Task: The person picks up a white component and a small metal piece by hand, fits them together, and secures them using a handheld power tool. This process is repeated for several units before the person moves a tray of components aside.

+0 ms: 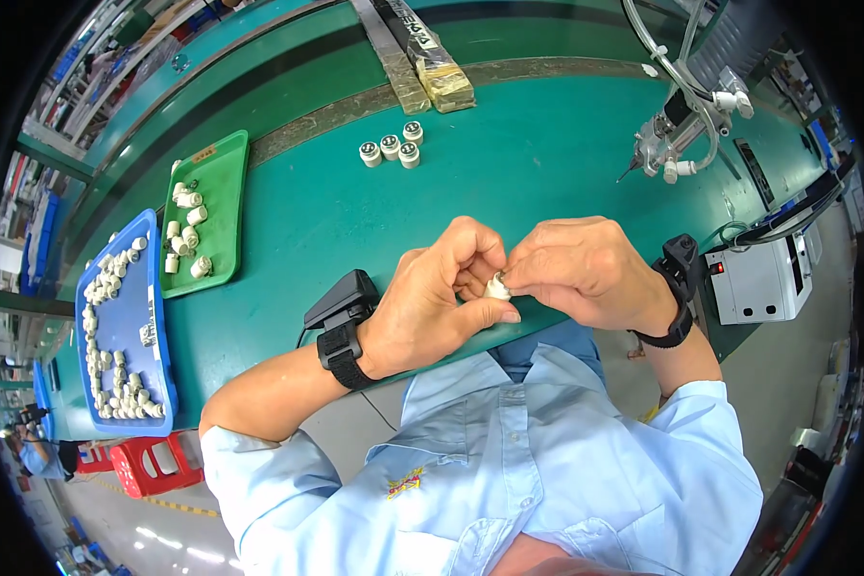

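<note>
Close to the table's near edge, both my hands meet around one small white cylindrical part (496, 288). My left hand (439, 293) is closed, with the thumb and fingers gripping the part from the left. From the right, my right hand (586, 269) pinches at the part's upper end; a small dark or metallic bit shows there, too small to name. Farther off on the green table (326, 211) stands a group of several white cylindrical parts (390, 146) with dark, dotted top faces.
A blue tray (166, 365) and a green tray (238, 163), both with loose white parts, lie at the left. A dispensing nozzle head (667, 139) with hoses hangs at the far right. Beyond it is a white box unit (754, 283). Taped bars (446, 84) lie at the back.
</note>
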Available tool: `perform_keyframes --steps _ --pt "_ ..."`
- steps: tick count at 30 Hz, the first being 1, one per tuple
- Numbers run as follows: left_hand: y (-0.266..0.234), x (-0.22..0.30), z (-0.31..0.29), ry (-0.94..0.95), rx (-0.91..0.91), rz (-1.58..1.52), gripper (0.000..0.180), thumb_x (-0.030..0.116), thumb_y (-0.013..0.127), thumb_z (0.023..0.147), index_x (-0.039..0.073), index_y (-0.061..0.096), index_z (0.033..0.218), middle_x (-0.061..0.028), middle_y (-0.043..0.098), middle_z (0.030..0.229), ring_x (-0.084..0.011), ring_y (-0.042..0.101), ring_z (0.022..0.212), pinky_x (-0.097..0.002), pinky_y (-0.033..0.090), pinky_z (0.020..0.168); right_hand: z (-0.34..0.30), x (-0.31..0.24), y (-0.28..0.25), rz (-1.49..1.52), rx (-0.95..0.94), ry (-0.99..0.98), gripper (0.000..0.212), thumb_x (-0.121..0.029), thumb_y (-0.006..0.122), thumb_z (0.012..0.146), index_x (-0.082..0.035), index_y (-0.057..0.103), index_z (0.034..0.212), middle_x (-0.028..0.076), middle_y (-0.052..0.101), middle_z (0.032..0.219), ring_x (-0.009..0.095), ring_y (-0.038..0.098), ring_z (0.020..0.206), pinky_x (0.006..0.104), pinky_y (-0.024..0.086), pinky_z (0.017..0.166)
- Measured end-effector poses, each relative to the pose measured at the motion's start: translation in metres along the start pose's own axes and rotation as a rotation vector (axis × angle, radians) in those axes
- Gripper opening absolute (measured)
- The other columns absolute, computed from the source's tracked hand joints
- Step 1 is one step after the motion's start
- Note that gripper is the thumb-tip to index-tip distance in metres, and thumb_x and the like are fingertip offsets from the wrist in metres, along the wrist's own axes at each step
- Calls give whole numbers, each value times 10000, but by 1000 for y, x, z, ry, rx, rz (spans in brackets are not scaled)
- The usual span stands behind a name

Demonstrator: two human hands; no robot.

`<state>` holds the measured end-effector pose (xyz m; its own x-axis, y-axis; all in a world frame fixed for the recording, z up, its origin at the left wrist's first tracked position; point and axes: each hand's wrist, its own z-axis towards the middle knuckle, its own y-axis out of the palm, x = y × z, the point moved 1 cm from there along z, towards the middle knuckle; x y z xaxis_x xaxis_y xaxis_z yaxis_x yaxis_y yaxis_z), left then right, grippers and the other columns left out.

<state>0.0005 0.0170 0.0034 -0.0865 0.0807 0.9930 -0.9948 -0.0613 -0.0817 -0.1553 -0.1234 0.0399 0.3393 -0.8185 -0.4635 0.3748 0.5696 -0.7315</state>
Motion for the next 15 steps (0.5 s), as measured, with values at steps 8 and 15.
perform_keyframes --steps 8,15 --pt "-1 0 3 231 40 350 283 50 836 796 14 611 965 -48 655 906 -117 680 818 -254 560 689 1 5 2 516 32 556 166 39 767 763 -6 686 901 92 717 877 174 705 761 264 558 654" --pt "-7 -19 14 437 114 520 218 71 830 738 53 617 786 -90 707 831 -266 697 770 -345 543 631 -9 -19 6 63 259 282 220 57 757 801 -19 626 960 109 710 900 176 696 779 275 556 693"
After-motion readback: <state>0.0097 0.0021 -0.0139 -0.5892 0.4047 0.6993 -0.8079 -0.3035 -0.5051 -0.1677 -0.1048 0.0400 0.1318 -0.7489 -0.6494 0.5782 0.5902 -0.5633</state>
